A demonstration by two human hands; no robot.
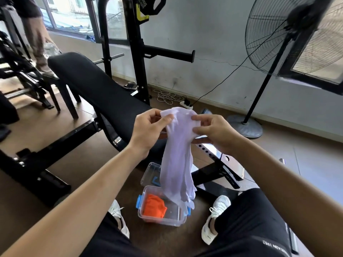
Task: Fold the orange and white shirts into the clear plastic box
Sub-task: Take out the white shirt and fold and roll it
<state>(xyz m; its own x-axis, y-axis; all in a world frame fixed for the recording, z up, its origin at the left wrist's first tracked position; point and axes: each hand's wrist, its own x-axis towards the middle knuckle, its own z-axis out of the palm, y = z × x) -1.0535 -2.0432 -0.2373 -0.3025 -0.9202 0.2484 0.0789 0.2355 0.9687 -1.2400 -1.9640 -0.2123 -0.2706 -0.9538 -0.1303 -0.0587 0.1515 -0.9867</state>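
Nearest to me are my knees in black shorts, with white mesh sneakers planted left and right on the brown floor. Between the feet sits the clear plastic box, a small rectangular tub with rounded corners, glossy see-through walls and blue clip latches at its ends. The orange shirt lies bunched in its left half, bright and softly creased. Just beyond the box, its clear lid lies on the floor.

Above the box I hold the white shirt up in the air. My left hand pinches its top edge between thumb and curled fingers, and my right hand pinches the same edge just to the right. The cloth is thin and limp, hanging down in long vertical folds. Its ragged lower end reaches the far right corner of the box; I cannot tell whether it touches.

Farther off, a weight bench with a black padded, textured back slants to the left. A round wire-caged standing fan stands far right by the wall, and a white power strip lies near the skirting.
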